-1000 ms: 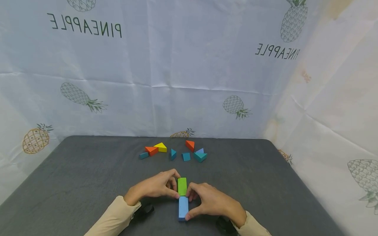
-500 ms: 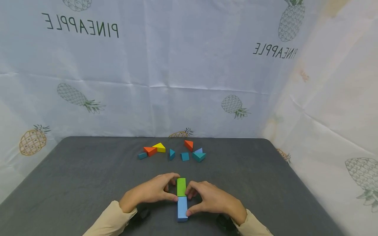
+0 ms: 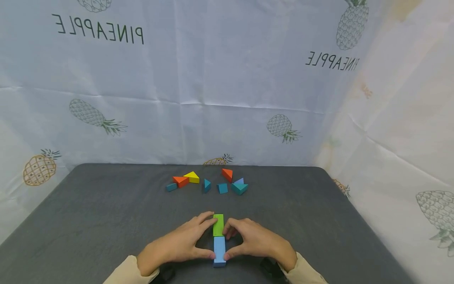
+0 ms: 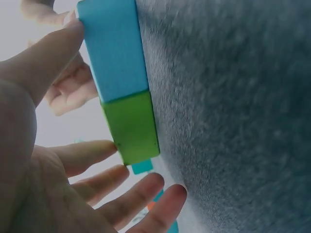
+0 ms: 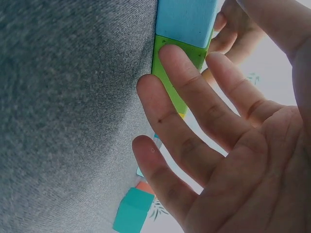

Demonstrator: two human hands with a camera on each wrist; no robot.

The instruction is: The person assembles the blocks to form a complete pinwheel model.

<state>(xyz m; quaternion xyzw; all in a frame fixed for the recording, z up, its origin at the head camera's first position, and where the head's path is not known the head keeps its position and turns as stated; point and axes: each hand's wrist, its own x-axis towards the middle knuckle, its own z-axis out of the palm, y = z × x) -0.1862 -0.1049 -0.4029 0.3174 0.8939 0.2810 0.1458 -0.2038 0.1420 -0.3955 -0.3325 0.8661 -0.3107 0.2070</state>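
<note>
A green block point(image 3: 218, 225) and a light blue block point(image 3: 219, 247) lie end to end in one line on the dark table, the blue one nearer the person. My left hand point(image 3: 177, 243) is at their left side, its thumb touching the blue block near its close end and its index fingertip at the green block's far part. From the right, my right hand point(image 3: 261, 243) spans both blocks, thumb at the blue one's near corner and bent fingers beside the green one. In the left wrist view the other left fingers are spread apart.
Farther back on the table point(image 3: 117, 205) lie loose blocks: a yellow triangle point(image 3: 192, 177), two orange triangles, a teal triangle point(image 3: 239, 188), a blue square-faced block point(image 3: 222, 188) and several other bluish pieces. A pineapple-print cloth point(image 3: 227, 79) hangs behind.
My left hand has come back toward the person; its thumb has slid from the joint between the blocks to the blue block's near end. The right hand and blocks stay nearly the same.
</note>
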